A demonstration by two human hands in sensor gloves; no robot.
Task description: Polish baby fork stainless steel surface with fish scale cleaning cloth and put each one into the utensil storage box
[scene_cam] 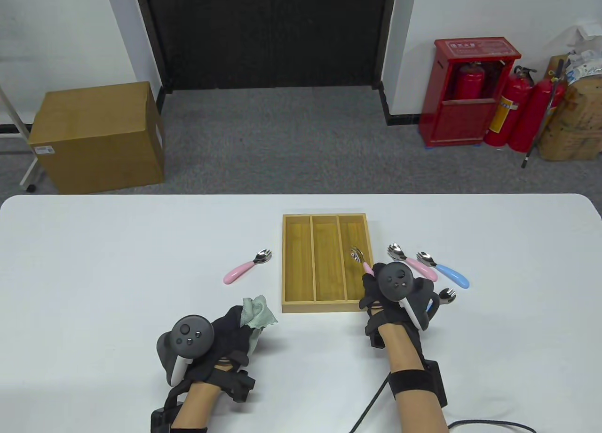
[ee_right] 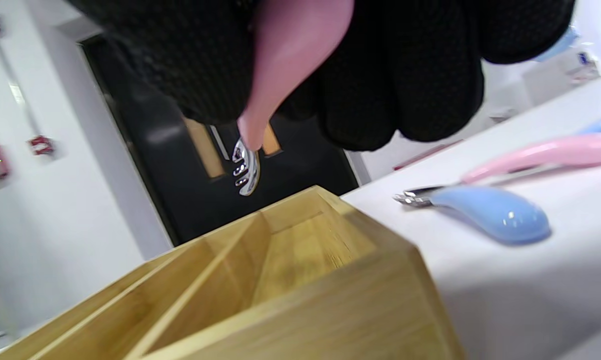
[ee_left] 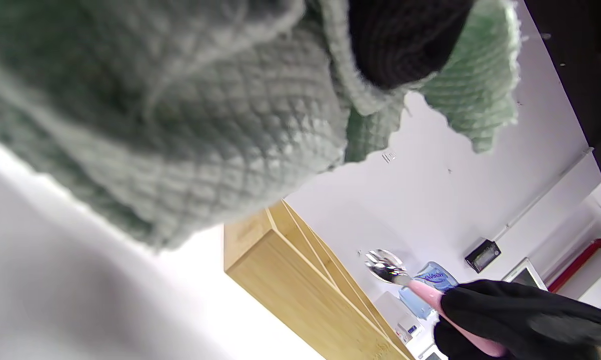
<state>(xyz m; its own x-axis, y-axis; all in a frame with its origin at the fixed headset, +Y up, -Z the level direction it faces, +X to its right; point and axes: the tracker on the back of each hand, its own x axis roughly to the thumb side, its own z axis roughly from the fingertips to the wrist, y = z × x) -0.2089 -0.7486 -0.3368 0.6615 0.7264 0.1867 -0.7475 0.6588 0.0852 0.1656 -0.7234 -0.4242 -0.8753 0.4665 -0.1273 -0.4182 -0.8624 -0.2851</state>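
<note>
a pink-handled fork (scene_cam: 361,260) is pinched by its handle in the right hand (scene_cam: 392,292), its prongs pointed away over the right compartment of the wooden box (scene_cam: 323,307), its long axis roughly along that slot. the cloth (scene_cam: 256,313) is bunched in the left hand (scene_cam: 211,341), near the box's front corner.

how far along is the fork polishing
Done: nothing is stored yet; all three compartments of the box look empty. In hand: the right hand holds a pink fork above the right compartment, and the left hand grips the cloth. Left: one pink fork left of the box, three forks on its right.
</note>
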